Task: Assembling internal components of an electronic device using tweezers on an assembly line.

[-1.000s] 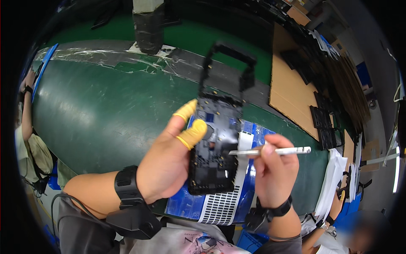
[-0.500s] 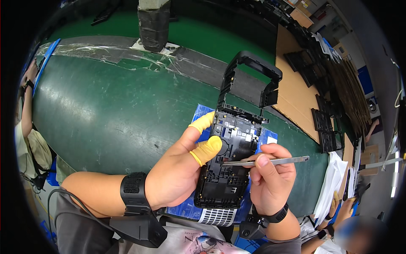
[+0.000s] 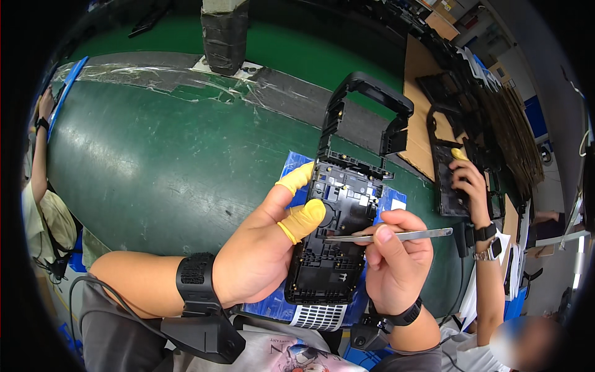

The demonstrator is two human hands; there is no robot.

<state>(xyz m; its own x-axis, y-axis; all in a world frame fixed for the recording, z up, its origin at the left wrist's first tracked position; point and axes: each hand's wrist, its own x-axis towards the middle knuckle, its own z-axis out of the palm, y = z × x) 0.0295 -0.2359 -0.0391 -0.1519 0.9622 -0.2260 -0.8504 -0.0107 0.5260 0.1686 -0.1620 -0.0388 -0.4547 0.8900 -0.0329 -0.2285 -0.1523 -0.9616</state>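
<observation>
The dark green, smooth-topped desk spreads under everything, with a brown flat cardboard sheet at its far right. A blue, glossy, plastic-covered pad lies at the near edge, bearing a white card with a black grid.

Above the pad is the black, long, rectangular plastic housing, its ribbed inner side up and its open handle-like loop at the far end. The left hand is closed on its left edge, thumb pressed over the face. At right, a co-worker's hand grips a black plastic frame.

The right hand pinches a slim silver metal tool between thumb and fingers; its tip points left over the housing's near half, whether touching I cannot tell. Yellow rubber finger covers sheathe the left thumb and forefinger.
</observation>
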